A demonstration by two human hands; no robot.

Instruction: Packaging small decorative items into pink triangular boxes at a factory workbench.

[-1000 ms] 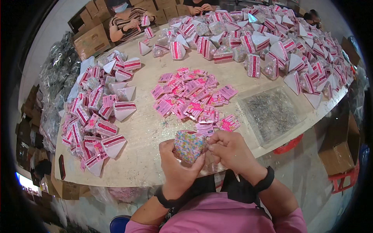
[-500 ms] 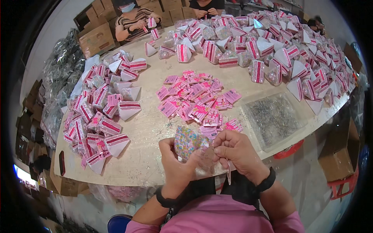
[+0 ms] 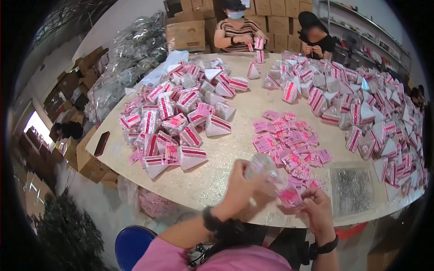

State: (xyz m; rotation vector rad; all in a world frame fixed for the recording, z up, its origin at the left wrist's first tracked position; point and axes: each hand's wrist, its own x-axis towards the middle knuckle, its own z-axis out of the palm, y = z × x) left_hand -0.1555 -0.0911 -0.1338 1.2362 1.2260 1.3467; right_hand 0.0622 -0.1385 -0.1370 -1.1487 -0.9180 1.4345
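My left hand (image 3: 244,187), a little smeared by motion, is wrapped round a toy cake slice (image 3: 263,168) in clear wrap with pale, speckled sprinkles. Close beside it, my right hand (image 3: 318,207) pinches a small pink printed card (image 3: 290,197) at its right edge. The card hangs by the lower side of the slice; whether the two touch I cannot tell. Just beyond both hands lies a loose pile of the same pink cards (image 3: 289,140). To the right of my right hand is a shallow clear tray (image 3: 332,192) full of thin metal pins.
Wrapped cake slices are heaped at the left (image 3: 176,117) and along the right side (image 3: 357,99). A dark phone (image 3: 102,143) lies at the table's left edge. Two people (image 3: 239,34) work across the table (image 3: 226,174). A blue stool (image 3: 134,248) stands below.
The view has swung left, so the table appears further right. The slice has turned in my left hand. My right hand now holds the pink card face-up beside it; earlier a thin strip hung there.
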